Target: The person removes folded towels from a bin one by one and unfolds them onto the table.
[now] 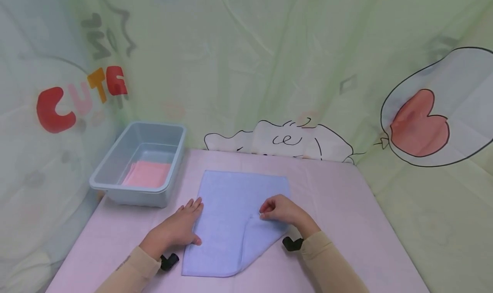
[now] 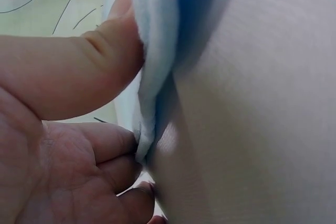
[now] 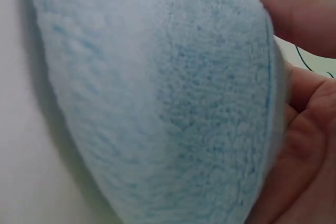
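Note:
A light blue towel (image 1: 223, 216) lies spread on the pink table, its near right corner lifted and folded in toward the middle. My right hand (image 1: 283, 209) pinches that corner between thumb and fingertips, beside a small white tag. In the right wrist view the fuzzy cloth (image 3: 173, 87) fills most of the picture, bent over in front of the palm. My left hand (image 1: 179, 226) rests with spread, straight fingers on the towel's left edge. The left wrist view has the thumb (image 2: 100, 66) and fingertips against that edge (image 2: 155, 40).
At the back left stands a grey-blue plastic basin (image 1: 175, 164) with folded pink cloth (image 1: 148, 174) in it. Printed curtains (image 1: 239, 70) hang behind the table and along both sides. Pink table surface (image 1: 339, 207) extends to the right of the towel.

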### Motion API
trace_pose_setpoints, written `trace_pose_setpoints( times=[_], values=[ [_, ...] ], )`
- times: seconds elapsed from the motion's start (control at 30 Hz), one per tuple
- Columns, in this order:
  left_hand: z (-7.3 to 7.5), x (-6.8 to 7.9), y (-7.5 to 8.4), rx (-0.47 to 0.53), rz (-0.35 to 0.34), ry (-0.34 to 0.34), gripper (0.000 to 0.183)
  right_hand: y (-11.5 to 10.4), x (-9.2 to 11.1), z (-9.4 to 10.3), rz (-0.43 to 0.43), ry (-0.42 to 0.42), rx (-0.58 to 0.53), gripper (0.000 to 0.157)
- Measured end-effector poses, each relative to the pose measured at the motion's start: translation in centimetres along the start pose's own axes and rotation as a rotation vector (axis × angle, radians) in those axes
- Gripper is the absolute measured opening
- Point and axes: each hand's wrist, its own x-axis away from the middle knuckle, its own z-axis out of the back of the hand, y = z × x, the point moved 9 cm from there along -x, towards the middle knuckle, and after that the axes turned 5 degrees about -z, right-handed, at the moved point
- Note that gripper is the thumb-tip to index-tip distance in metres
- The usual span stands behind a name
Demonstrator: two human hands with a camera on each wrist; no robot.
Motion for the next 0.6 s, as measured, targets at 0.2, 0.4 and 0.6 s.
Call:
trace_pose_setpoints(
  times=[0.2, 0.4, 0.6],
  values=[
    [-0.2, -0.1, -0.2, -0.009, 0.006, 0.004, 0.111, 0.4, 1.2, -0.4, 0.012, -0.091, 0.002, 0.013],
    [0.0, 0.1, 0.0, -0.002, 0.010, 0.000, 0.111, 1.0, 2.5, -0.4, 0.070, -0.184, -0.058, 0.012],
    [-0.1, -0.1, -0.2, -0.005, 0.014, 0.003, 0.111, 1.7, 4.5, -0.9, 0.142, -0.346, -0.106, 0.015]
  ],
)
